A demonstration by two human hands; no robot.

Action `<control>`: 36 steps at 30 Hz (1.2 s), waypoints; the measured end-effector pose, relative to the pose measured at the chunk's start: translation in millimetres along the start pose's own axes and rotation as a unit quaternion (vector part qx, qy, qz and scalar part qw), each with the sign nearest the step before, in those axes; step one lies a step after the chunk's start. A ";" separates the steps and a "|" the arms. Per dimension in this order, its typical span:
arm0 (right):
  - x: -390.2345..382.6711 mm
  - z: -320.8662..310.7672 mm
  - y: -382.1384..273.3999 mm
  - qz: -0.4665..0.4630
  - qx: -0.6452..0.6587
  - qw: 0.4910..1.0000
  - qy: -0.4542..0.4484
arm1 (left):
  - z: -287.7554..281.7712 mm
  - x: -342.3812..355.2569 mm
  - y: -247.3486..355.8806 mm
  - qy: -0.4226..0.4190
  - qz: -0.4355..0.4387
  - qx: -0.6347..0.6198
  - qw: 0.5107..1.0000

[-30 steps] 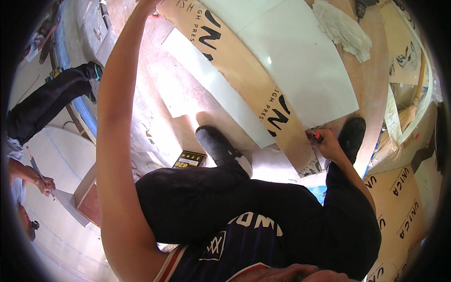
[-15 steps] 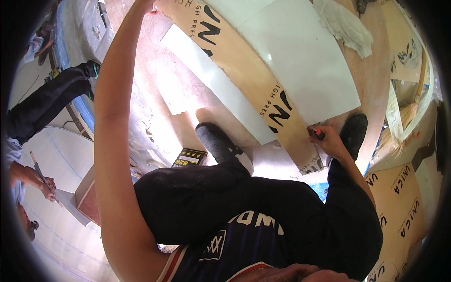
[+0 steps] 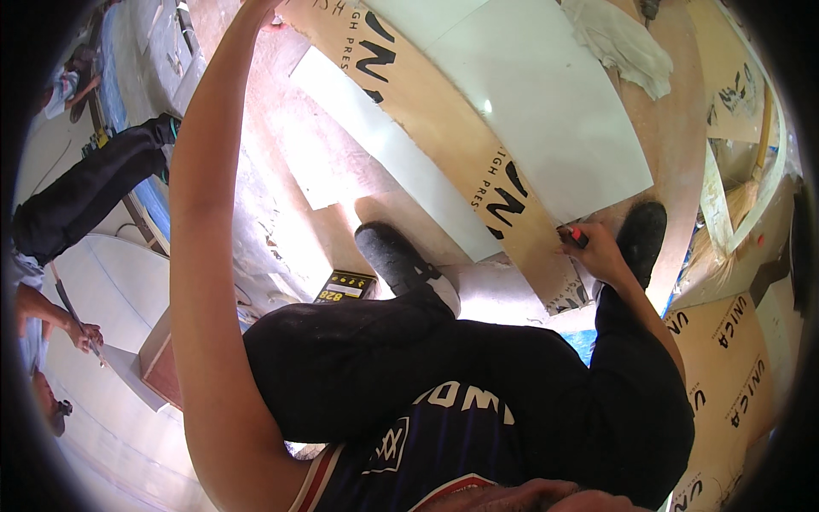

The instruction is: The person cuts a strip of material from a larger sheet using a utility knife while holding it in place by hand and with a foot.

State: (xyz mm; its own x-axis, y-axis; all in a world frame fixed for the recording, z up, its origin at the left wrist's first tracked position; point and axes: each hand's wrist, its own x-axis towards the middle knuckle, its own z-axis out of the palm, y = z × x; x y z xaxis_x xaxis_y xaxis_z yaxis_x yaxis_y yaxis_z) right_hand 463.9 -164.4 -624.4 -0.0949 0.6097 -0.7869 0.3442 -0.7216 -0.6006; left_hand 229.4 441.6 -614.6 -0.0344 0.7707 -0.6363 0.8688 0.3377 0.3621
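Tan strip (image 3: 450, 136), white sheet (image 3: 554, 111) beyond edge

From a distance I count one left hand (image 3: 268, 12) and one right hand (image 3: 599, 253), two altogether; one brown strip (image 3: 456, 154); one red-and-black tool (image 3: 579, 238); one black-and-yellow box (image 3: 345, 286); two dark shoes (image 3: 392, 256); one pale cloth (image 3: 627, 47), far right; at left, two co-workers (image 3: 90, 196), one rod (image 3: 72, 305).

Free room over white sheet (image 3: 546, 111) right of brown strip (image 3: 439, 132), cloth (image 3: 627, 43), shoe (image 3: 643, 237) alongside
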 end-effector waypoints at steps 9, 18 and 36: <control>-2.4 -8.8 -16.9 0.149 0.201 0.967 0.037 | 4.3 -3.8 1.6 0.017 0.010 -0.013 1.000; -0.3 -12.5 -14.2 0.133 0.207 0.968 -0.038 | 8.7 1.2 0.4 0.073 0.025 -0.014 0.997; 0.2 4.5 13.4 0.074 0.216 0.973 -0.033 | -0.3 -17.7 8.1 0.019 0.027 -0.001 0.999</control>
State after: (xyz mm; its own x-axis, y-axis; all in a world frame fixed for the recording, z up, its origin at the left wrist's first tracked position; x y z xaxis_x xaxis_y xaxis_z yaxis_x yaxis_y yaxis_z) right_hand 464.3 -175.4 -633.2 -0.1396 0.4761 -0.8683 -0.0639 -0.8794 -0.4719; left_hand 236.9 430.8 -600.2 -0.0063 0.8075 -0.5899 0.8687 0.2965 0.3967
